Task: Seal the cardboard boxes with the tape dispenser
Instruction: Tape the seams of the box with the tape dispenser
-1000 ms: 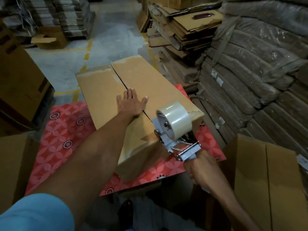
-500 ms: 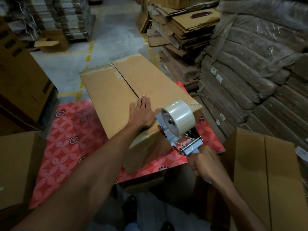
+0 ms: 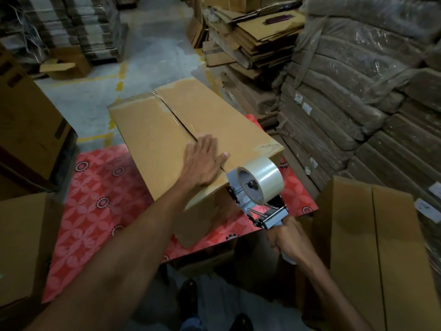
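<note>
Shifted toward the near end of the cardboard box (image 3: 152,139) on the surface (image 3: 100,187), the left hand (image 3: 202,163) presses it with straight fingers (image 3: 208,142); the right hand (image 3: 290,240) grips the tape dispenser (image 3: 259,187) beside that end, so the next move should anchor tape over the seam (image 3: 182,126).

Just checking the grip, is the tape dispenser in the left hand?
No, the right hand grips the tape dispenser, while the left hand lies flat on the box.

Matt brown cardboard box (image 3: 167,139), glossy clear tape roll (image 3: 265,177) on bright metal dispenser (image 3: 269,216), patterned red sheet (image 3: 100,187)
</note>
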Tool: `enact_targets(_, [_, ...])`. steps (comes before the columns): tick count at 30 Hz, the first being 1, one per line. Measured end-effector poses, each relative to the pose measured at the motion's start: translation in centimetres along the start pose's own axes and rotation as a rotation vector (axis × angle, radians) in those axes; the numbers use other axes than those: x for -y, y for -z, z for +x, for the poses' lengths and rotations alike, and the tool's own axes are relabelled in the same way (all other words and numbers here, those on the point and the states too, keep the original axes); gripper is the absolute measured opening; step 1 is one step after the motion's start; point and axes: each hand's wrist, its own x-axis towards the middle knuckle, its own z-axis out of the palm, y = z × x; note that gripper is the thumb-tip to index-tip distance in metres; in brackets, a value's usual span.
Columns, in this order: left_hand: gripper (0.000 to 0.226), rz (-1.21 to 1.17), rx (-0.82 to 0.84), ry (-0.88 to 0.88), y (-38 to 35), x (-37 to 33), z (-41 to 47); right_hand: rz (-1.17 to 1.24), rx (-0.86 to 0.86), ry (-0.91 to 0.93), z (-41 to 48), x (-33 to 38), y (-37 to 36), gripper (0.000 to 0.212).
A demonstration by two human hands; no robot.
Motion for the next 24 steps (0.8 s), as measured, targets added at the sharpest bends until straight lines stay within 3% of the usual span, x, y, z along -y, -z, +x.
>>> enact_targets(2, [0.073, -0.032, 0.049, -0.181, -0.1, -0.1, -0.9, 0.13, -0.041, 0.012, 0.9, -0.8, -0.7, 0.015])
enact_targets(4, [0.073, -0.036, 0.106, -0.245, -0.5, 0.2, -1.3, 0.25, -0.007, 0.025, 1.2, -1.2, -1.0, 0.016])
enact_targets(9, [0.067, -0.009, 0.119, -0.262, -0.8, 0.4, -1.2, 0.268, 0.034, 0.062, 0.6, -0.2, -0.9, 0.026])
enact_targets(13, [0.065, -0.014, 0.14, -0.243, -0.5, 0.2, -1.4, 0.393, 0.073, -0.097, -0.5, -0.7, -1.5, 0.016])
enact_targets(18, [0.109, 0.021, 0.166, -0.222, 0.0, -0.2, -1.4, 0.778, 0.047, -0.276, -0.6, -0.9, -0.2, 0.014])
enact_targets(24, [0.116, 0.038, 0.165, -0.184, 0.0, -0.5, -1.2, 0.983, 0.111, -0.297, 0.3, -1.7, 2.3, 0.012])
